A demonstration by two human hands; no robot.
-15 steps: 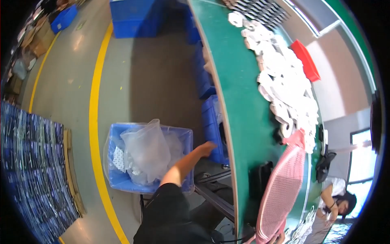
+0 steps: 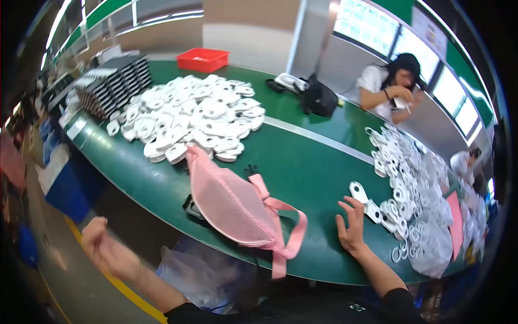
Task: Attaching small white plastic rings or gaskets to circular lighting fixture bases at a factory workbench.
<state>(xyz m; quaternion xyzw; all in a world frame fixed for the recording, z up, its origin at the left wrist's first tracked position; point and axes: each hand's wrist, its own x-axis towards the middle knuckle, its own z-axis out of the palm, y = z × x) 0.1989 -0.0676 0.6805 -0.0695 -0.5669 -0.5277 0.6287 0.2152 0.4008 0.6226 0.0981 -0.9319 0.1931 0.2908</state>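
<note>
My left hand (image 2: 109, 252) hangs off the near side of the green table, over the floor, holding nothing I can make out. Motion smears its fingers. My right hand (image 2: 352, 224) hovers over the table with bent, spread fingers and nothing in them. Its nearest things are flat white ring-shaped parts (image 2: 372, 209). Between my hands lies a pink mesh sling bag (image 2: 232, 202) with a pink strap (image 2: 294, 233), touched by neither hand. The bag's upper tip meets a heap of white parts (image 2: 199, 116).
The green table (image 2: 324, 162) curves across the view. On it are black stacked trays (image 2: 116, 83), a red bin (image 2: 203, 59), a black bag (image 2: 319, 98) and a clear plastic bag (image 2: 431, 248). A co-worker (image 2: 391, 86) sits across. Below the near edge is a plastic-lined bin (image 2: 199, 270).
The view has swung from the floor and blue bins round to the table. My right hand has come off the pink sling bag. My left hand has left the bin beneath the table edge.
</note>
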